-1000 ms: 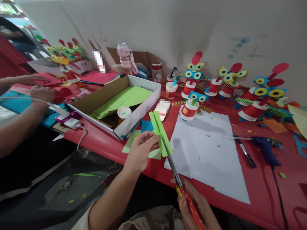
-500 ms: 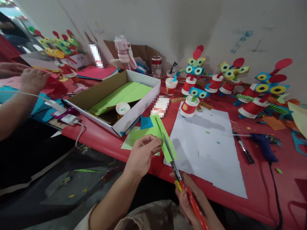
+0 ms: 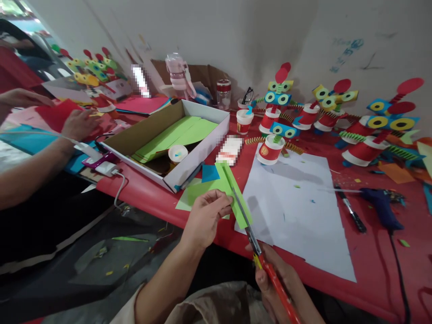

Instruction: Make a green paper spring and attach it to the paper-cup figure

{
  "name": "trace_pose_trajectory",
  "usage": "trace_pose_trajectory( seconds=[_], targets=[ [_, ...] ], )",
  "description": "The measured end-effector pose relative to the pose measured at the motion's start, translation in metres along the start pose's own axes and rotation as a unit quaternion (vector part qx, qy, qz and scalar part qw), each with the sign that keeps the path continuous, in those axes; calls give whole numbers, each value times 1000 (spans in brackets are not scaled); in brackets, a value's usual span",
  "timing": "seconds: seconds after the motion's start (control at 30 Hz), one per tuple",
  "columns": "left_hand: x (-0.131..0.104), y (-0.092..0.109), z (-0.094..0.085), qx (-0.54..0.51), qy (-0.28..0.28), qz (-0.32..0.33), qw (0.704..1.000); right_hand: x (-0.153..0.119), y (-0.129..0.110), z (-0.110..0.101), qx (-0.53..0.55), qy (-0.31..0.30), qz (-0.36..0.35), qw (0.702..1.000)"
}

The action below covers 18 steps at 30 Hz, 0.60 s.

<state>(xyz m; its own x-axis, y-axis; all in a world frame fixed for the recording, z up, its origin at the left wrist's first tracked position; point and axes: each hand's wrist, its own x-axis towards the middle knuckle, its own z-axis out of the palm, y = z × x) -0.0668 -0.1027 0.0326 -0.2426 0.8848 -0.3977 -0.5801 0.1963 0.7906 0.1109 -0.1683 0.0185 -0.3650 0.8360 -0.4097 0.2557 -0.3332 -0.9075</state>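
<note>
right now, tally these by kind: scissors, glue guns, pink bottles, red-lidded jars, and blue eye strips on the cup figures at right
Scissors: 1
Glue gun: 1
Pink bottle: 1
Red-lidded jar: 1
Blue eye strips: 4
Total: 8

Ahead of you, a pale grey wall (image 3: 209, 33) rises behind the red tabletop (image 3: 374, 263), bearing blue writing (image 3: 357, 44) at right and soft shadows (image 3: 276, 29). Bright light (image 3: 13, 10) shows at your far left. Below the tabletop's near left edge, scraps (image 3: 130, 239) lie on a dark grey surface (image 3: 138, 254).
</note>
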Motion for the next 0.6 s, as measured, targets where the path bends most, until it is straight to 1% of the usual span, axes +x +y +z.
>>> trace_pose_trajectory(
  seconds=[0.1, 0.17, 0.27, 0.4, 0.6],
  targets=[
    [2, 0, 0, 1, -9, -2, 1000, 1, 1, -1, -7, 8, -17, 1000],
    [5, 1, 0, -10, -12, 2, 1000, 1, 0, -1, -8, 11, -12, 1000],
    [9, 5, 3, -18, -3, 15, 1000, 0, -3, -1, 7, 5, 6, 1000],
    [11, 9, 7, 10, 8, 23, 1000, -3, -10, 0, 19, 10, -12, 1000],
    [7, 2, 5, 40, -13, 15, 999, -5, -14, -1, 14, 8, -32, 999]
  ],
)
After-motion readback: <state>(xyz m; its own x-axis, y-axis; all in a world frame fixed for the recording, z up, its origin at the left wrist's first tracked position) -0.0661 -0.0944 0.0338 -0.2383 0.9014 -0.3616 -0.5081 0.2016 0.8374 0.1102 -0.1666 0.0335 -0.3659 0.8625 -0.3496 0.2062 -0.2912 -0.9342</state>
